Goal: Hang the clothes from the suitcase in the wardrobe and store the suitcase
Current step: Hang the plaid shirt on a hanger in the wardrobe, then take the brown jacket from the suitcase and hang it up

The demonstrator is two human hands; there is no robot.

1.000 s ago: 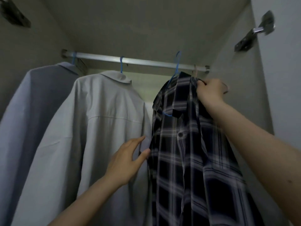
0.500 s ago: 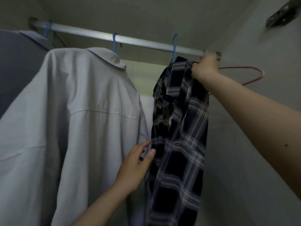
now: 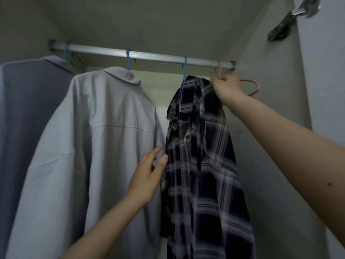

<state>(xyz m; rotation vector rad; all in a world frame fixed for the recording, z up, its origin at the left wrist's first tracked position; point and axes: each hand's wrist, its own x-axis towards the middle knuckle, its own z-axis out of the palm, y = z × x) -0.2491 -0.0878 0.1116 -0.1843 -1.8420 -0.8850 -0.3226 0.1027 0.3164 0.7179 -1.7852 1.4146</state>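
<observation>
Inside the pale grey wardrobe [image 3: 270, 128], a round silver metal rail [image 3: 149, 55] runs from the left wall to the right wall just under the ceiling. Three shirts hang from it on thin blue wire hangers: at the far left a slate-blue collared shirt [image 3: 28, 118], beside it a light grey collared shirt [image 3: 97, 146], and to the right of that a dark navy and white plaid button shirt [image 3: 205, 165], whose blue hanger [image 3: 184, 71] is hooked over the rail. The right hand [image 3: 226, 88] is raised to the top right shoulder of the plaid shirt, its grip curled round the neck of a thin pink wire hanger [image 3: 252, 86] whose hook sits on the rail close to the right end; the hanger's loop juts out to the right of the hand, bare of cloth. The left hand [image 3: 149, 176] is lower and nearer, its fingers fairly straight, the grip unclenched with fingertips touching the left edge of the plaid shirt where it meets the light grey shirt. A metal door hinge [image 3: 285, 21] is fixed high on the right wall.
</observation>
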